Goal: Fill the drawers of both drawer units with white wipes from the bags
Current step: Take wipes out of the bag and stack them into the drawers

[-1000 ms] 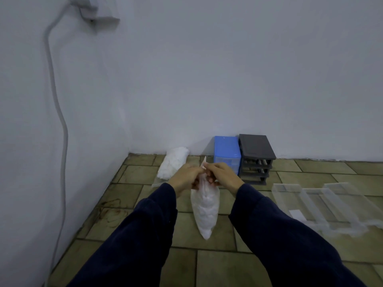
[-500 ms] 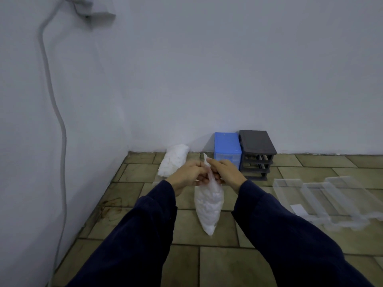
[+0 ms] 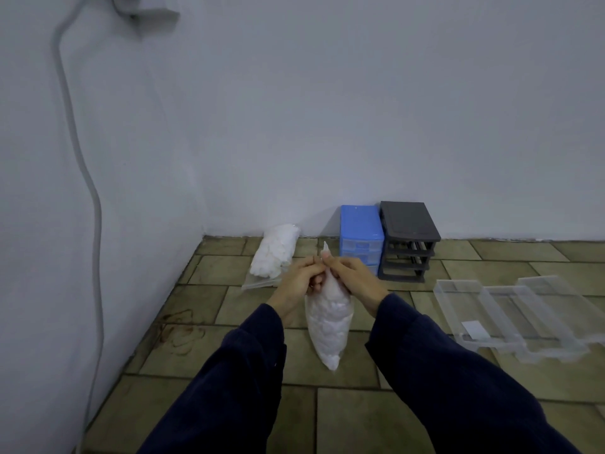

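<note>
1. Head view shows the person's left hand [image 3: 299,280] and right hand [image 3: 355,278] meeting at the centre, fingers curled and pinching the gathered neck of a clear bag of white wipes [image 3: 328,326], which hangs free above the tiled floor [image 3: 360,421].
2. Judged by its sag, the bag is light and soft; its film is likely slippery and easy to tear. The bunched neck is the sound place to hold, with one hand ready under the belly once the mouth opens, or wipes may spill.
3. At about 3 o'clock from the hands, clear drawers [image 3: 510,312] lie side by side on the floor, out of their frames and near enough to fill; the transparent walls are hard to see.
4. At 11 o'clock, a second bag [image 3: 275,253] lies on its side by the wall.
5. At 1 o'clock, farther off, a blue drawer unit [image 3: 361,237] and a dark drawer unit [image 3: 409,240] stand touching, backs to the wall; the dark one's slots look empty.
6. Nothing stands between the hands and the drawers; a grey hose [image 3: 95,208] hangs at 9 o'clock, well apart.
</note>
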